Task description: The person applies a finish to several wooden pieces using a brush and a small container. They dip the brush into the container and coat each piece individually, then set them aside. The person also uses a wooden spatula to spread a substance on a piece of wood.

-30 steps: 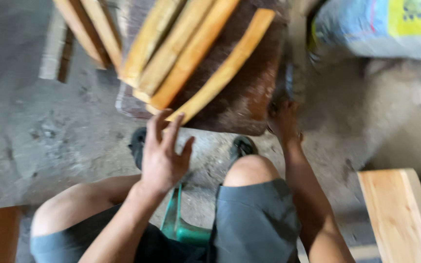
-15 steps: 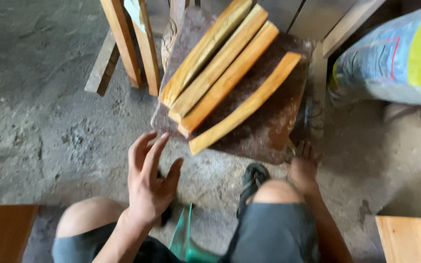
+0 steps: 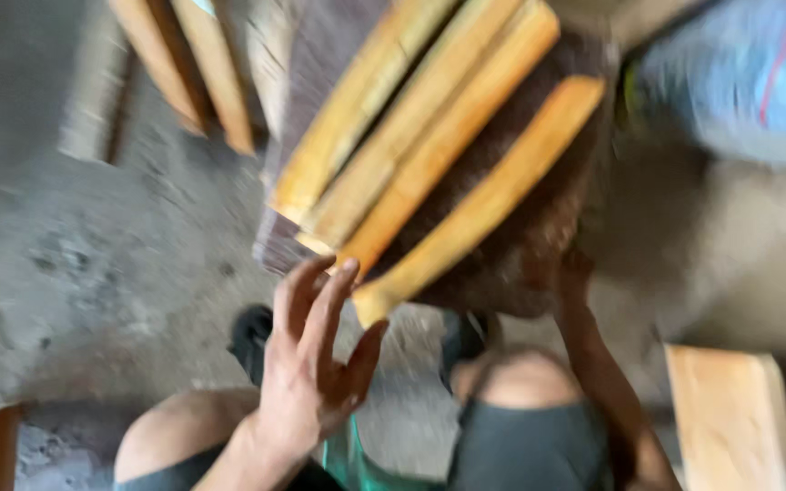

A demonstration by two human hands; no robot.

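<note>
Your left hand (image 3: 316, 364), fingers spread, holds nothing beside the near end of the wooden slat (image 3: 484, 205) (long axis diagonal, far end up-right) on the dark board (image 3: 539, 245); right hand (image 3: 575, 273) grips that board's edge.

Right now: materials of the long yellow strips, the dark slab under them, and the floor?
Yellow strips: probably split or sawn wood, bare and matte; pale orange-yellow, straight and stick-like. Blur hides any grain.
Dark slab: unclear; rough dark brown surface, perhaps a weathered wood block or board.
Floor: looks like bare concrete, grey, mottled and dusty.
The left hand is open beside the nearest strip's end.
</note>
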